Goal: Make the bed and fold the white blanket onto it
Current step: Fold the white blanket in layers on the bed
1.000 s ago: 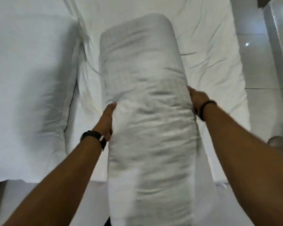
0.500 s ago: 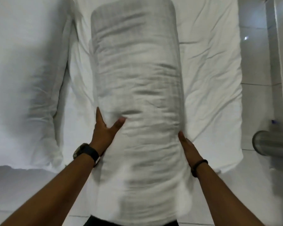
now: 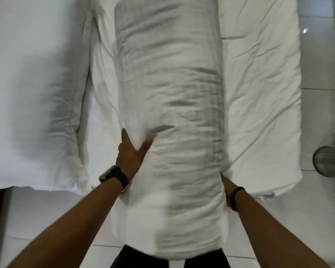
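Room: pale tiled floor [image 3: 317, 64] runs along the right of a low white bed [image 3: 259, 93], seen from above through a head camera; a round metal bin [image 3: 329, 163] sits on the floor at the right edge.
Bed: wrinkled white sheet, with a large white pillow [image 3: 33, 84] lying on its left part.
White blanket [image 3: 170, 113]: folded into a long thick band, stretched down the middle of the bed away from the viewer; its near end hangs past the bed's edge toward the person's legs.
Left hand [image 3: 131, 153]: presses against the blanket's left side, thumb spread onto the top, fingers straight along the edge; a dark watch [image 3: 113, 176] is on the wrist.
Right hand [image 3: 225, 188]: lies along the blanket's right side, mostly hidden behind the fabric; whether its fingers curl under cannot be told.
Change: over the last second the band has been lowered and drawn nearer, and both hands have slid back toward its near end.
Meaning: the blanket now appears to rest on the bed, so likely only the overhanging end needs lifting on and squaring.
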`<state>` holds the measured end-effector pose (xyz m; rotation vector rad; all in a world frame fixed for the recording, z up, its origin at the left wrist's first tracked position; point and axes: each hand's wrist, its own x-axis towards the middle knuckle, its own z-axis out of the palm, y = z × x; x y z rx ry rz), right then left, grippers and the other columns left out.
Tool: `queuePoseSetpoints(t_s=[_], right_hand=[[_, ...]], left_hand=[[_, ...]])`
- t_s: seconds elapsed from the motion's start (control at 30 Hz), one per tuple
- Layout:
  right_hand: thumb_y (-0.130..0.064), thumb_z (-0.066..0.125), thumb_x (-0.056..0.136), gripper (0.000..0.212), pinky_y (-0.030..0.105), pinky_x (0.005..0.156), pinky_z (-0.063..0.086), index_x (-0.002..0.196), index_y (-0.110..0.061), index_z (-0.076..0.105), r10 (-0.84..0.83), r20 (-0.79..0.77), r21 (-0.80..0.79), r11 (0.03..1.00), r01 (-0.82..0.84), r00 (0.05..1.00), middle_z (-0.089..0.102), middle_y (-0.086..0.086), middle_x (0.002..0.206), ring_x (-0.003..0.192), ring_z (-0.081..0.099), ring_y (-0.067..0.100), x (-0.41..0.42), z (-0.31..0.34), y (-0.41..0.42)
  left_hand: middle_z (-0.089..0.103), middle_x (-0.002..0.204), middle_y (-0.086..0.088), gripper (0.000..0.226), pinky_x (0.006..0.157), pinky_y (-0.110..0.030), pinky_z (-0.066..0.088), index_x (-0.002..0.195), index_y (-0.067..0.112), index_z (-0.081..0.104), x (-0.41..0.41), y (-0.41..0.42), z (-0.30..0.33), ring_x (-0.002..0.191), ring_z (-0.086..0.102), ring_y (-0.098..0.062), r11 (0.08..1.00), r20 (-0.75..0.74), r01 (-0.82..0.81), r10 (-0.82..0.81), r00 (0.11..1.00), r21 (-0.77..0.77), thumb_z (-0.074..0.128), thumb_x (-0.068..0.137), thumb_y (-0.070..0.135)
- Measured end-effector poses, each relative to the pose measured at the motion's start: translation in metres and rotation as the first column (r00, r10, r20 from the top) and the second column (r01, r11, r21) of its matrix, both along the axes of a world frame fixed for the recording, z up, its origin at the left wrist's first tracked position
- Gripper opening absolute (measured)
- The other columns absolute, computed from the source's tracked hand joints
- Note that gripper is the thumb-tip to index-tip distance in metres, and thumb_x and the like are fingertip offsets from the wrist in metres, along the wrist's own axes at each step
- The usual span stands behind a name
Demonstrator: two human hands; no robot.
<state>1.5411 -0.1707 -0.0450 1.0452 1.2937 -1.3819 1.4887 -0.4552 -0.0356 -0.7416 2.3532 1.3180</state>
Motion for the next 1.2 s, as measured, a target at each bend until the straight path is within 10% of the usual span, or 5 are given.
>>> queuePoseSetpoints(t_s=[0.17,0.27,0.4,0.77,1.2], right_hand=[[-0.049,0.048,0.096,0.038,0.029,0.082,0.042,0.110,-0.017,0.063,0.292,-0.444,0.646,0.759,0.077,0.847,0.065,0.009,0.115,0.104,0.060,0.022,-0.019,0.026,0.011],[-0.054,0.047,0.095,0.058,0.027,0.104,0.041,0.139,-0.015,0.050,0.457,-0.805,0.570,0.773,0.278,0.378,0.053,-0.001,0.135,0.125,0.050,0.014,-0.037,0.060,-0.030],[-0.044,0.030,0.101,0.054,0.059,0.114,0.023,0.151,-0.022,0.032,0.911,-0.332,0.943,0.330,-0.049,-0.247,0.024,0.006,0.161,0.150,0.017,0.027,-0.038,0.007,-0.029],[-0.052,0.027,0.095,0.069,0.062,0.116,0.010,0.155,-0.020,0.012,0.936,-0.314,0.932,0.336,-0.133,0.160,0.001,0.006,0.164,0.151,0.000,0.018,-0.042,0.001,-0.015],[-0.070,0.014,0.091,0.077,0.063,0.116,-0.002,0.155,-0.033,-0.006,0.992,-0.123,0.961,0.118,-0.251,-0.003,-0.020,-0.014,0.161,0.148,-0.018,0.006,-0.259,0.008,-0.019]], left_hand=[[0.015,0.164,-0.011,0.099,0.121,-0.041,0.016,0.157,0.021,0.014,0.034,0.021,0.028,0.151,0.013,-0.027,0.863,-0.179,0.267,-0.371,0.911,-0.429,0.024,0.081,0.085],[0.008,0.165,-0.012,0.083,0.118,-0.050,0.019,0.156,0.023,0.016,0.067,0.059,0.027,0.152,0.006,-0.031,0.802,-0.235,0.335,-0.494,0.837,-0.494,0.028,0.090,0.071],[0.009,0.165,-0.008,0.069,0.116,-0.054,0.022,0.156,0.022,0.017,0.077,0.068,0.017,0.152,0.005,-0.026,0.786,-0.176,0.387,-0.519,0.836,-0.483,0.023,0.097,0.057],[-0.003,0.166,-0.004,0.092,0.116,-0.064,0.012,0.157,0.021,0.009,0.088,0.036,0.008,0.152,-0.003,-0.027,0.687,-0.018,0.461,-0.567,0.824,-0.562,0.029,0.086,0.076],[-0.015,0.163,0.013,0.087,0.115,-0.063,-0.008,0.154,0.040,-0.004,-0.181,0.004,-0.019,0.150,-0.017,-0.011,0.599,0.014,0.529,-0.654,0.756,-0.601,0.019,0.082,0.083]])
